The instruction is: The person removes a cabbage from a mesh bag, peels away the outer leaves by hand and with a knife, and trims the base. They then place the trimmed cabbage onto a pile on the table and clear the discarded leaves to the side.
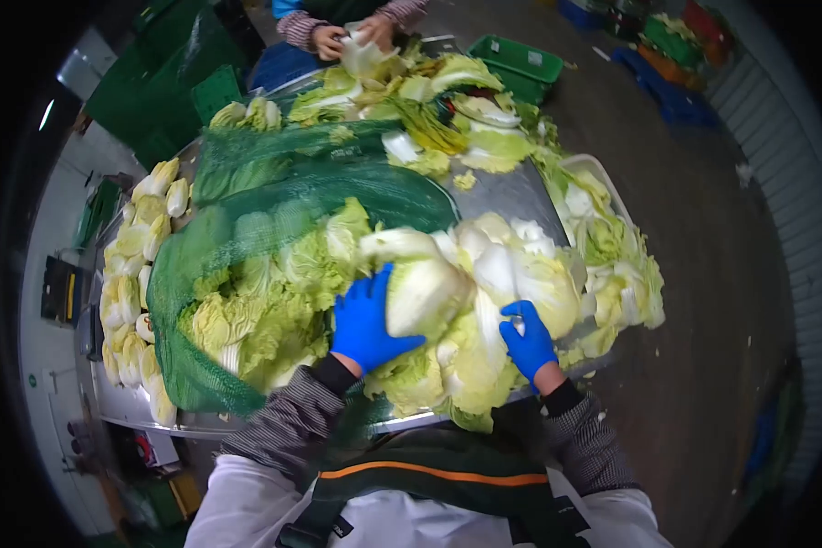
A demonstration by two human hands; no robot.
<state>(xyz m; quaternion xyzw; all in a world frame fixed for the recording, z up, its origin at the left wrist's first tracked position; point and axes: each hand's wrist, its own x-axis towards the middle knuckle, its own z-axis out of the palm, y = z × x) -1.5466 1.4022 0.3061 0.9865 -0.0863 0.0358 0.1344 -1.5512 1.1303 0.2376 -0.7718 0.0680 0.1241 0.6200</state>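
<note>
My left hand [370, 321], in a blue glove, has its fingers spread against the left side of a pale cabbage head [422, 294]. To the right, my right hand [526, 340], also gloved in blue, is closed around a small object that I cannot make out. It is beside loose cabbage leaves [473, 365] piled at the table's near edge. Left of my left hand, a green mesh bag [192, 342] lies with its mouth towards me, and leafy cabbages [288, 292] show in it.
Trimmed cabbages [123, 301] line the metal table's left side. A co-worker's hands [354, 38] hold a cabbage at the far side. Behind is a green crate [517, 66]. A leaf-filled tub [603, 183] stands at the right edge.
</note>
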